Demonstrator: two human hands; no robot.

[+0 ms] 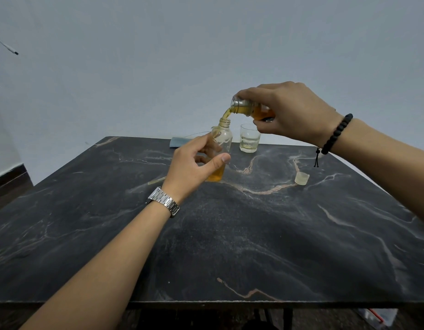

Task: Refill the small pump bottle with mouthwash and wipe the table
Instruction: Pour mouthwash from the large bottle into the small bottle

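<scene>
A: Head view. What is the right hand (pixel 292 113) doing?

B: It is gripping the mouthwash bottle (pixel 251 109), tipped neck-down, and amber liquid is streaming from its mouth into the small bottle (pixel 221 148).

A: And the left hand (pixel 194 167)?

B: It is grasping the small bottle, thumb in front, fingers behind. The bottle is standing upright near the middle of the tabletop (pixel 230 234), toward the far edge, with amber liquid pooling at its bottom. Some liquid is splashing beside the neck.

A: Other items?

B: A glass (pixel 250 138) and a blue cloth (pixel 180 142) are sitting by the far edge; a pale cap (pixel 302 178) is lying toward the right edge.
</scene>
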